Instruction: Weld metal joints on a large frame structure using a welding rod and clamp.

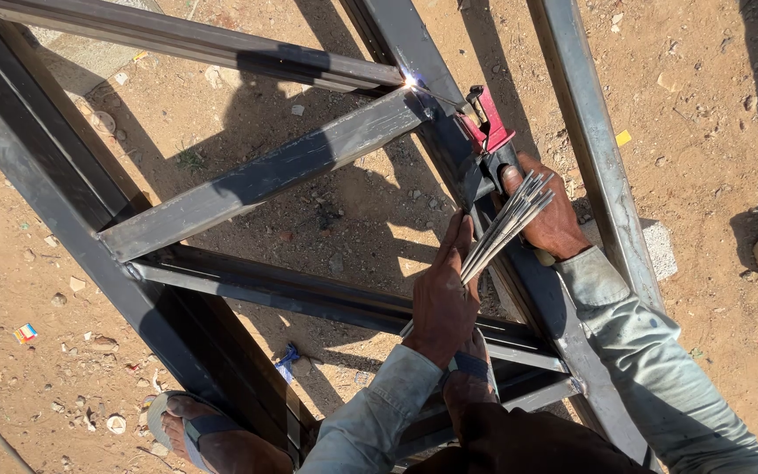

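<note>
We see our right hand (554,215) gripping the red welding holder (487,132), sparking the bar joint (411,83) just past it, while our left hand (443,294) pinches spare rods (506,224); the weld looks only started.

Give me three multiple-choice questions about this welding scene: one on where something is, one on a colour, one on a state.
1. Where does the bright welding spark sit?
A. Where the slanted bar meets the frame's upper bars
B. On the sandy ground
C. Beside the sandalled foot

2. What colour is the electrode holder near its jaws?
A. Blue
B. Red
C. Yellow

3. What is the left hand doing?
A. Hanging free
B. Resting flat on the sand
C. Holding a bundle of spare rods

Answers:
1. A, the glow lies at the joint of the slanted bar at the top of the frame.
2. B, the clamp part gripped by the right hand is red.
3. C, thin grey rods fan out from its fingers.
</note>
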